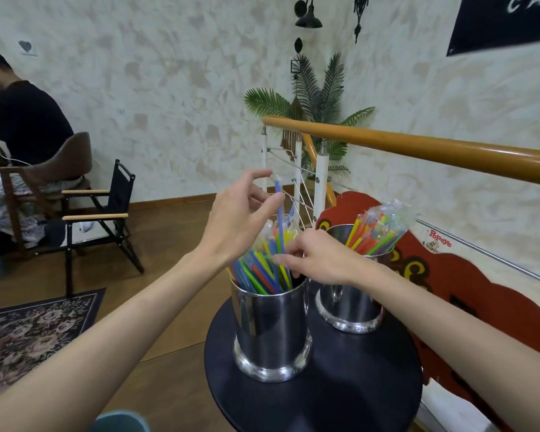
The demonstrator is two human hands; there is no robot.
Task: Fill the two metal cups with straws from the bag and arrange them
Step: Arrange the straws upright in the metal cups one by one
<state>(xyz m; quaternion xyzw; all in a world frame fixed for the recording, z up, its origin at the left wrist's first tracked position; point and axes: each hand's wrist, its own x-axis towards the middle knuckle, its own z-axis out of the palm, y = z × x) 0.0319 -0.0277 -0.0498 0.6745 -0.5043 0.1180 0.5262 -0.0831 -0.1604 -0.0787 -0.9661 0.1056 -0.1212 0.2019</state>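
Centre of frame, small round table: a person works over two metal cups on a dark table [340, 400], both already holding coloured straws.
Left hand: the left hand [237, 219] is raised above the near cup, fingers spread fairly wide, thumb and a fingertip lightly pinching the upper part of one blue straw [279, 213], apparently to steer it into the bunch.
Right hand: the right hand [315, 260] reaches across at rim height, fingertips curled in among the straws, seemingly steadying or parting them; whether it truly grips one cannot be told.
Near cup: the near cup [272, 328] stands upright at lower centre, its straws [259, 272] fanned and leaning toward the left of the frame.
Blue straw, axis: nearly vertical, its top toward the upper frame, its lower end lost in the bunch.
Far cup: the far cup [351, 307] sits just right and behind, its wrapped straws [378, 235] slanting toward the upper right.
Stage, by judgement: filling looks nearly done; arranging is in hand.
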